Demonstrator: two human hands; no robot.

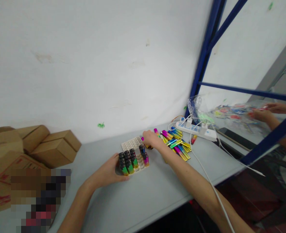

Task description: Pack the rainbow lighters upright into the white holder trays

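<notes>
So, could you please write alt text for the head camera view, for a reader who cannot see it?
A person's left hand rests against a white tray partly filled with upright lighters, while the right hand reaches a pile of loose lighters on a grey table. Cardboard boxes lie left, a power strip right.

Both forearms are bare from the lower edge of the view, with no sleeves, watch or bracelet showing. The left hand (110, 173) and the right hand (151, 138) wear no gloves. One right fingernail carries bright pink polish.
</notes>
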